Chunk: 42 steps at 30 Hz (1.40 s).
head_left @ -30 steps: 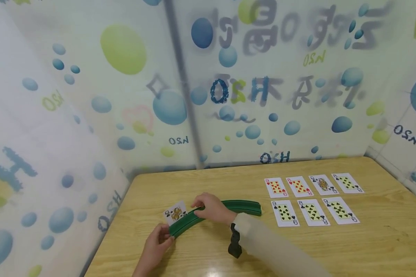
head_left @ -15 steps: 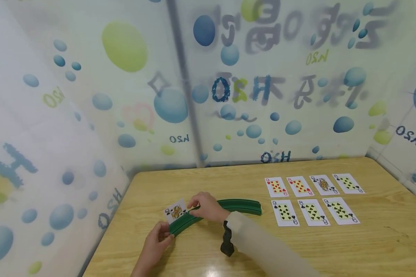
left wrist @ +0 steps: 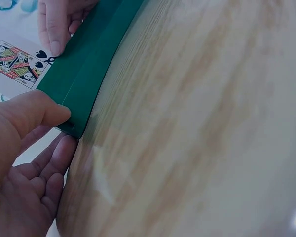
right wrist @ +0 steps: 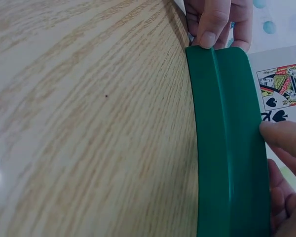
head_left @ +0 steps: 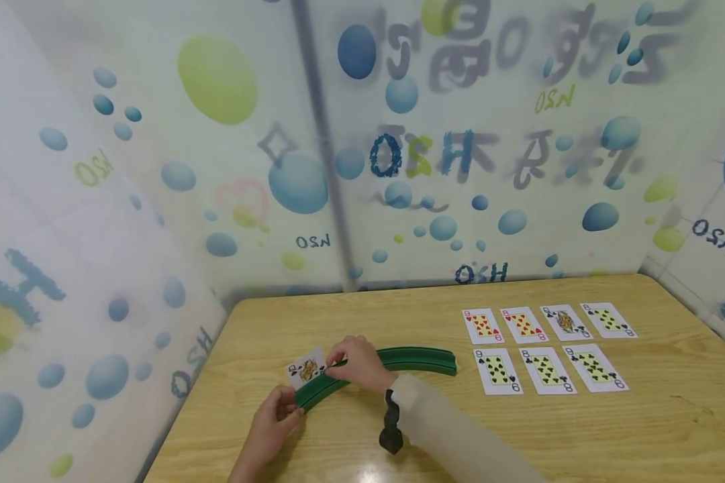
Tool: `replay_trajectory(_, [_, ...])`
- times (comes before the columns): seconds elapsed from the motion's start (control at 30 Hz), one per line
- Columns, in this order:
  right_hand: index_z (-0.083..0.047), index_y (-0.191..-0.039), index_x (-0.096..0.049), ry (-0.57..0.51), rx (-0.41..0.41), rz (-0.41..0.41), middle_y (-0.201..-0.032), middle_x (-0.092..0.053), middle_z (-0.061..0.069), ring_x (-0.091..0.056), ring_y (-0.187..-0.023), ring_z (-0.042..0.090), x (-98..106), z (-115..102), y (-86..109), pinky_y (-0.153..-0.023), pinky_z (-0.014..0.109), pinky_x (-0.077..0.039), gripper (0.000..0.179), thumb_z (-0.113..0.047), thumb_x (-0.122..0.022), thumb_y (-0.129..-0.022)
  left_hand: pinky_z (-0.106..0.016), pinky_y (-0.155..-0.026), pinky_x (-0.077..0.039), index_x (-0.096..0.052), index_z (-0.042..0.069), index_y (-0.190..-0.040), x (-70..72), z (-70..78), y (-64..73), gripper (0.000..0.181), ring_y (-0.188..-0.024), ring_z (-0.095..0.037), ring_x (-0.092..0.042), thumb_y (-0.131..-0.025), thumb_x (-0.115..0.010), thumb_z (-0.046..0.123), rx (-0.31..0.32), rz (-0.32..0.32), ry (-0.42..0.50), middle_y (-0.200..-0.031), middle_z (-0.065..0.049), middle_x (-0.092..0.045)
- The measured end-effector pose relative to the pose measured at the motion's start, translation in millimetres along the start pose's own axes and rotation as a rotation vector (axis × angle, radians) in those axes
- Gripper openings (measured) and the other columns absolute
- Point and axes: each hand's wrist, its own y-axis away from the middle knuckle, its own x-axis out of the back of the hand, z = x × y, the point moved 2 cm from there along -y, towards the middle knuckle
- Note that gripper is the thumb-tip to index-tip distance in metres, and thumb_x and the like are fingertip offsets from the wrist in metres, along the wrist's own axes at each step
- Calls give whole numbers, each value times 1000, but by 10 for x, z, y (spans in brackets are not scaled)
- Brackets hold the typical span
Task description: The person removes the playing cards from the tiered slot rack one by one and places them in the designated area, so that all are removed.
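A green curved card holder [head_left: 421, 358] lies on the table. Standing in it near its left end is a queen of spades playing card [head_left: 307, 369], face toward me. My left hand [head_left: 272, 417] grips the holder's left end; in the left wrist view its thumb [left wrist: 56, 112] lies on top with fingers underneath. With fingertips at the card's lower right corner, my right hand [head_left: 360, 363] pinches the card by the holder's far edge. The card's bottom edge is hidden in the holder.
Two rows of face-up playing cards lie to the right, among them a nine of hearts [head_left: 483, 327] and an eight of clubs [head_left: 546, 371]. The wooden table [head_left: 580, 436] ends at a bubble-patterned curtain [head_left: 399, 228] behind and on the left.
My right hand has slid a little left along the holder, its fingertips reaching the queen's lower right corner. My left hand keeps its grip on the holder's end.
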Motion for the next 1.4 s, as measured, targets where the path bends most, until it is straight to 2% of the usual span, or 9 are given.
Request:
replay_trajectory(0.23, [-19,-79,-71,-27,-5,7,-78,-56,-11,-46,-75,8,14,-10,15,-67,24,-37,4,-21,-73,-77,-29,-74,-48,-51,-4,-102,-9,17,13,25,-88,-23,-56,-79,-63,-5,-10,2,3,-99,-13,-58])
replay_trajectory(0.63, [-11,-82,-69,-226,30,-38,-79,-60,-7,-52,-69,8,103,21,41,-62,23,-45,3,-14,-68,-82,-27,-73,-48,-52,-4,-102,-17,16,13,25,-87,-21,-56,-79,-63,-4,-11,4,-8,-98,-12,-58])
replay_trajectory(0.87, [-8,-84,-68,-292,88,-33,-79,-61,-10,-52,-70,4,201,39,89,-63,22,-46,5,-12,-65,-84,-27,-72,-48,-52,-4,-102,-20,5,5,25,-86,-21,-56,-80,-63,-5,-11,6,-21,-97,-11,-59])
replay_trajectory(1.03, [-9,-84,-68,-313,17,-39,-80,-62,-6,-54,-73,7,264,38,113,-67,24,-47,4,-12,-66,-84,-28,-72,-48,-52,-3,-102,-21,-5,3,24,-87,-21,-56,-80,-62,-5,-3,5,-21,-97,-11,-58])
replay_trajectory(1.17, [-6,-84,-68,-315,-4,-33,-81,-63,-3,-55,-74,9,303,68,130,-67,25,-47,6,-12,-66,-83,-28,-73,-49,-52,-3,-102,-16,-8,1,25,-87,-21,-56,-80,-63,-5,-4,3,-14,-97,-11,-58])
replay_trajectory(1.4, [-11,-83,-67,-295,-39,-41,-79,-62,-6,-55,-73,10,486,94,202,-66,26,-47,5,-15,-65,-85,-30,-74,-49,-52,-3,-104,-2,-26,-12,26,-88,-22,-56,-80,-63,-3,3,-4,-36,-99,-10,-59])
